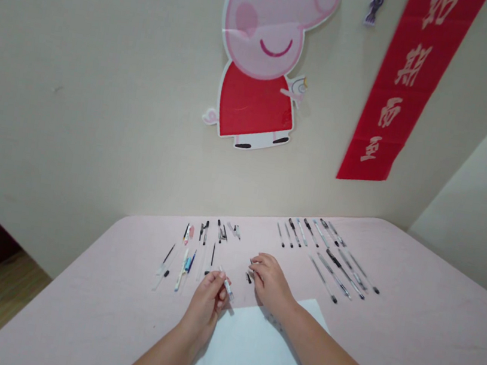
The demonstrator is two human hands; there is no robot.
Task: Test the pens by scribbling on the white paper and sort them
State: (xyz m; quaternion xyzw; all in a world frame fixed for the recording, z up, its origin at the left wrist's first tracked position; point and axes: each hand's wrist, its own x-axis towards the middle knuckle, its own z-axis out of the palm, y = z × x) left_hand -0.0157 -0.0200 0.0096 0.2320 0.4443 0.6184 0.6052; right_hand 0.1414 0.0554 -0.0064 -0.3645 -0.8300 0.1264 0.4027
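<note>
My left hand (210, 299) is closed around a pale pen barrel (227, 289) with dark print, which slants down to the right. To its right, my right hand (272, 280) has its thumb and fingers pinched together just above the table. A small dark bit shows at those fingertips; I cannot make out what it is. Close below them lies a small black pen part (249, 277). Left of my hands several taken-apart pen pieces are spread out, among them a black refill (213, 255), a blue piece (188, 264) and a pale barrel (181, 270).
Assembled pens (345, 273) lie in two slanted rows on the right of the pink table (422, 328). White paper (255, 359) lies under my forearms. Behind the table stands a wall with a cartoon pig cutout (257, 103) and a red banner (381, 105).
</note>
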